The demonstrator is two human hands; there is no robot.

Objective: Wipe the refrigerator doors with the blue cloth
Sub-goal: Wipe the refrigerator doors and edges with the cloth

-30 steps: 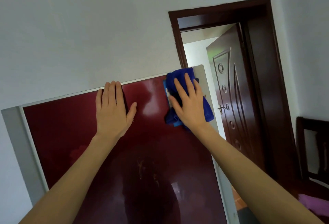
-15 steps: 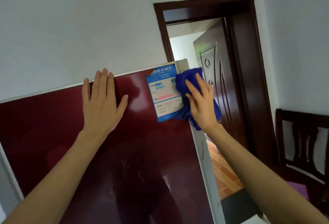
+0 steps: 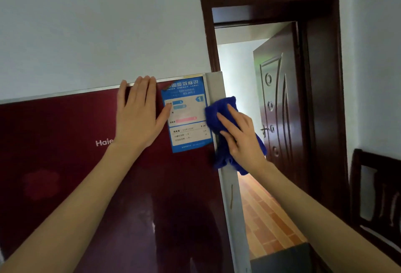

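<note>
The dark red refrigerator door (image 3: 65, 185) fills the lower left of the frame, its glossy face showing a white brand name partly covered by the left forearm. Its pale grey right edge strip (image 3: 230, 196) runs down from the top corner at centre frame to the bottom.

The left hand (image 3: 138, 114) lies flat on the door near its top edge, fingers together and pointing up, fingertips reaching the top trim, thumb spread out to the right so that its tip touches the left side of the energy label (image 3: 187, 114). This blue and white sticker sits in the door's upper right corner, just left of the grey strip.

The blue cloth (image 3: 219, 112) is bunched against the grey edge strip, just right of the label and touching its right margin. The right hand (image 3: 240, 133) presses it there with an open palm, fingers stretched up and to the left over the fabric, not pinching it. Folds of cloth hang below the hand, past the door's edge.

Right of the refrigerator, a dark brown door frame (image 3: 321, 99) surrounds an open wooden door (image 3: 280, 103) with carved panels. Through it shows a floor of orange-brown tiles (image 3: 267, 218). A dark wooden chair (image 3: 373, 196) stands at the lower right edge. A pale wall (image 3: 97, 23) fills the upper left.
</note>
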